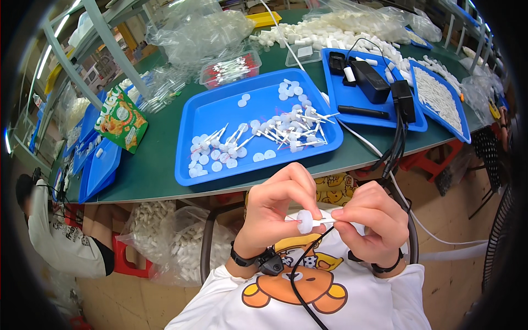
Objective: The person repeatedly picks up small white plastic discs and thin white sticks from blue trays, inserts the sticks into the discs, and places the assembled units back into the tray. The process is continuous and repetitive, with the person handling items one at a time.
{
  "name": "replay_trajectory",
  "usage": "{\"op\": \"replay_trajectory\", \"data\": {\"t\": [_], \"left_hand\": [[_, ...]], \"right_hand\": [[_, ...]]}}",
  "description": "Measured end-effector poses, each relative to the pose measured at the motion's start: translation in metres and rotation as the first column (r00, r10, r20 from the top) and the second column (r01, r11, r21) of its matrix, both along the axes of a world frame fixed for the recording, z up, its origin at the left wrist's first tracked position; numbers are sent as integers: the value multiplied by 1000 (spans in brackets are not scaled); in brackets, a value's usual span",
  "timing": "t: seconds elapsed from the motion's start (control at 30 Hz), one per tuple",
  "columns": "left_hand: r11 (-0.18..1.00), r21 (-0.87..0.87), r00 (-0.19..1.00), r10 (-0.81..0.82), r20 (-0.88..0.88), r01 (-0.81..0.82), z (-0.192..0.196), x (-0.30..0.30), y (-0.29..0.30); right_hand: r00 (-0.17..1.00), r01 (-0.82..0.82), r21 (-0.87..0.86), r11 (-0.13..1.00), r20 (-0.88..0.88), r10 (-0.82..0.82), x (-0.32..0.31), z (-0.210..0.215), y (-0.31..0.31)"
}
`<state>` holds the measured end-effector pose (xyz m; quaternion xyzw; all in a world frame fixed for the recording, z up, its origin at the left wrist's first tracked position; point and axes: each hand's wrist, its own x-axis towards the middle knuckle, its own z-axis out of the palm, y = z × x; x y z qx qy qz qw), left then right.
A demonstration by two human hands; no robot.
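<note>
Hands doing the fiddly bit: I'm watching the left hand [278, 206] pinching a small white disc cap [304, 221] while the right hand [367, 220] is gripping its thin white stick [325, 221], both held just below the blue tray [220, 118]

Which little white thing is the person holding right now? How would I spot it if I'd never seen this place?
Start at the big blue tray in the middle of the green table, then drop straight down to the two hands in front of the bear shirt. Pinched between the left hand and the right hand is a small round white cap. Every cap like it lies in the tray; only this one is up in the fingers.
</note>
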<state>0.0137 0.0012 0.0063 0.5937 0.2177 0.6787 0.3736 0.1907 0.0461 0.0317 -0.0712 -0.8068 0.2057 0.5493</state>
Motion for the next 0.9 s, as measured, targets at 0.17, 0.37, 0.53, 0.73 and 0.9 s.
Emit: {"op": "replay_trajectory", "data": {"t": [0.17,0.37,0.53,0.73,0.9], "left_hand": [[999,-39,998,33,-59,-35,1,-1,0],[992,-118,977,22,-210,-47,10,-12,-3],[970,-235,982,19,-186,-64,14,-19,-12],[977,-172,981,100,-167,-129,14,-15,-7],[974,-130,981,180,-68,-187,4,-5,-1]], "right_hand": [[1000,12,-76,997,20,-10,-1,-4,1],[991,123,-121,985,75,-114,-3,-4,4],[985,146,-127,981,110,-132,-3,-4,7],[981,187,-276,943,91,-169,-1,-11,-1],[982,189,-393,900,84,-170,0,-19,1]]}}
